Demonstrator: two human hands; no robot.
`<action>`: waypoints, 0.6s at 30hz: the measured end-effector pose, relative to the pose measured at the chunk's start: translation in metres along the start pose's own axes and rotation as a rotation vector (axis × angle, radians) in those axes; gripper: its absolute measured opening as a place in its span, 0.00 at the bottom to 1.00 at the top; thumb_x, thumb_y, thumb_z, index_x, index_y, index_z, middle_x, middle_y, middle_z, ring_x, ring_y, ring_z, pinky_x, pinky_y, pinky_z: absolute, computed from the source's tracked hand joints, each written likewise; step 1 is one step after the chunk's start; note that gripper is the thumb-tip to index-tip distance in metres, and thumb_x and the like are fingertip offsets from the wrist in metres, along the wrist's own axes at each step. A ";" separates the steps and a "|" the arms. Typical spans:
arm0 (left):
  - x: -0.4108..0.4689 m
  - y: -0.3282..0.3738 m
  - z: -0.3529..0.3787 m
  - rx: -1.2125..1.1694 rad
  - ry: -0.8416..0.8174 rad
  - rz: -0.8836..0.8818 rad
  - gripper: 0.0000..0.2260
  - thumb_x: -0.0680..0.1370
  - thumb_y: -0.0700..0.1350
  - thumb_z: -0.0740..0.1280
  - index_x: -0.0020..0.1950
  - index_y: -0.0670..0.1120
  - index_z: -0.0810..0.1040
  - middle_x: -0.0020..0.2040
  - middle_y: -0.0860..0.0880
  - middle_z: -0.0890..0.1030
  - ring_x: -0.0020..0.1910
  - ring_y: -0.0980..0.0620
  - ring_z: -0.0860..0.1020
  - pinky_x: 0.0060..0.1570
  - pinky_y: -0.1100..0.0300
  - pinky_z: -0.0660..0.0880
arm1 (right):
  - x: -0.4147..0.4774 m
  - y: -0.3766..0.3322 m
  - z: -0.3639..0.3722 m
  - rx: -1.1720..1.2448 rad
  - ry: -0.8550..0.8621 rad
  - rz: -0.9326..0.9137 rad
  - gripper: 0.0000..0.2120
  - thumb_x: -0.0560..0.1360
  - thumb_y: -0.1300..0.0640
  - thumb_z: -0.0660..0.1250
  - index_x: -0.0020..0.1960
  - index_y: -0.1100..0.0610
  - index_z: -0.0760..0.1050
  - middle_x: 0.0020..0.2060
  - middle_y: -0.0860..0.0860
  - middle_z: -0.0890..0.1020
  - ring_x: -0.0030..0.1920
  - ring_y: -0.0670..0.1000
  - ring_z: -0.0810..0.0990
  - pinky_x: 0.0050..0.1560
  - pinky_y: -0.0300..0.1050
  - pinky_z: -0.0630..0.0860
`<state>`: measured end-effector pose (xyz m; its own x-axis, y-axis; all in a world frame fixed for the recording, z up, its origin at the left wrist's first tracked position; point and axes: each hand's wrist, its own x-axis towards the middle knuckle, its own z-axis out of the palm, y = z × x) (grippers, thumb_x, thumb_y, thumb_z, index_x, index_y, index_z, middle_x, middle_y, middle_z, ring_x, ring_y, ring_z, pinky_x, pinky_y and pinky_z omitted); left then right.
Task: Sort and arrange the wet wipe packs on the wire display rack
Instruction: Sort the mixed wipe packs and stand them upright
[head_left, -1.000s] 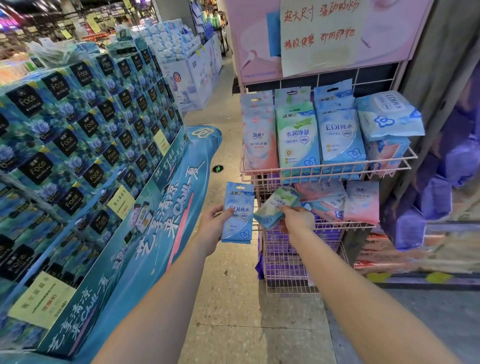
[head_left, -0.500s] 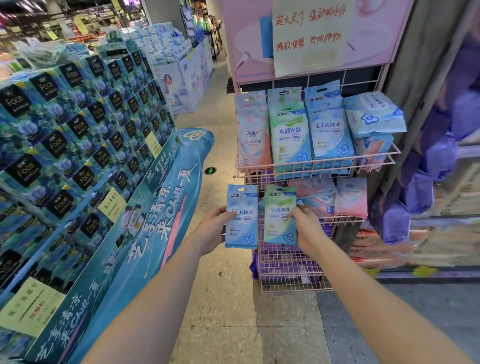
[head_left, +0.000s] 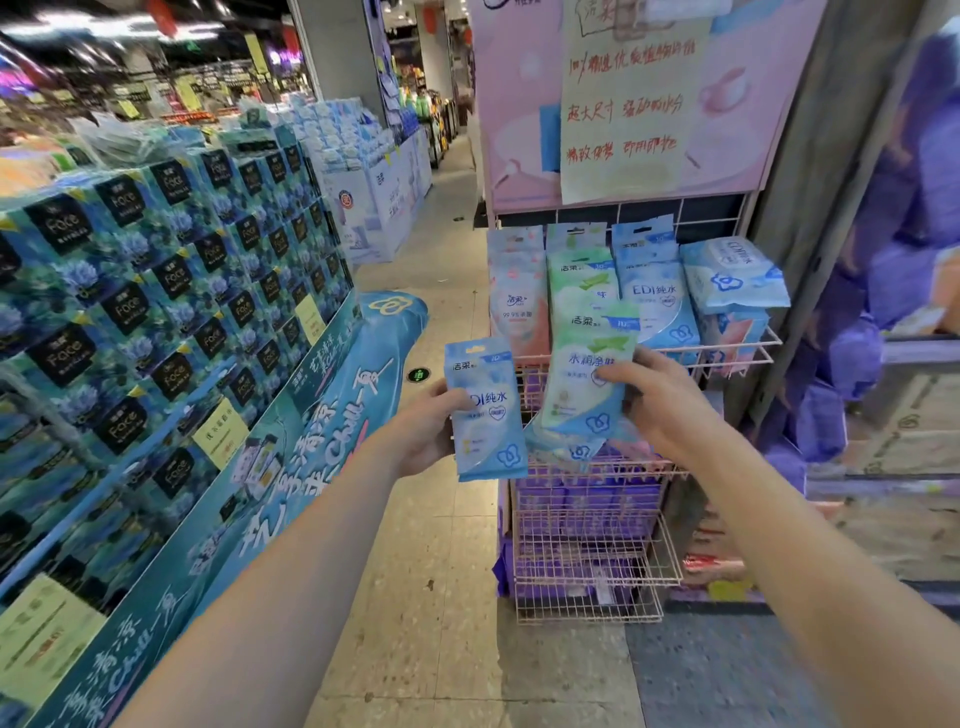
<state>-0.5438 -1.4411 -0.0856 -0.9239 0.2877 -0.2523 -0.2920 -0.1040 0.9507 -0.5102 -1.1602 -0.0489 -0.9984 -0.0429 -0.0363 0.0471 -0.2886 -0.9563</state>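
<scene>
— Why hold the green one up there?

— My right hand (head_left: 660, 400) pinches the green pack (head_left: 587, 384) by its right edge. It is upright, just in front of the top shelf (head_left: 727, 358) of the wire rack (head_left: 597, 571), facing the green row (head_left: 576, 275) where I judge it belongs.

— And the other?

— My left hand (head_left: 426, 431) grips the blue pack (head_left: 485, 410) by its side, left of that shelf and lower, held aside for its turn. The blue row (head_left: 657, 306) stands on that shelf, right of the green.

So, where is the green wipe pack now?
Head view, just right of centre: the right hand holds the green wipe pack before the rack's upper basket, right of the blue EDI pack.
</scene>
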 end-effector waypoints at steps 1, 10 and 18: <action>0.000 0.007 0.001 0.007 0.002 0.020 0.28 0.69 0.41 0.71 0.70 0.45 0.75 0.62 0.41 0.84 0.55 0.41 0.83 0.58 0.42 0.79 | 0.002 -0.011 0.000 -0.034 0.004 -0.048 0.11 0.76 0.70 0.67 0.53 0.58 0.79 0.46 0.51 0.87 0.46 0.52 0.86 0.44 0.46 0.83; 0.011 0.069 0.020 0.007 0.079 0.204 0.09 0.80 0.35 0.65 0.55 0.48 0.77 0.48 0.47 0.86 0.44 0.47 0.85 0.42 0.52 0.82 | 0.046 -0.078 0.001 -0.355 0.101 -0.263 0.17 0.75 0.66 0.72 0.58 0.52 0.73 0.53 0.52 0.84 0.49 0.50 0.86 0.46 0.42 0.83; 0.028 0.101 0.052 0.014 0.099 0.309 0.14 0.81 0.36 0.67 0.66 0.47 0.76 0.54 0.45 0.86 0.49 0.45 0.85 0.50 0.48 0.83 | 0.062 -0.075 -0.005 -0.941 0.093 -0.253 0.18 0.74 0.57 0.75 0.62 0.54 0.76 0.50 0.50 0.83 0.47 0.50 0.80 0.45 0.42 0.72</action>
<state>-0.5866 -1.3936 0.0132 -0.9881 0.1503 0.0326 0.0085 -0.1582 0.9874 -0.5757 -1.1359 0.0194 -0.9760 0.0024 0.2176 -0.1720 0.6040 -0.7782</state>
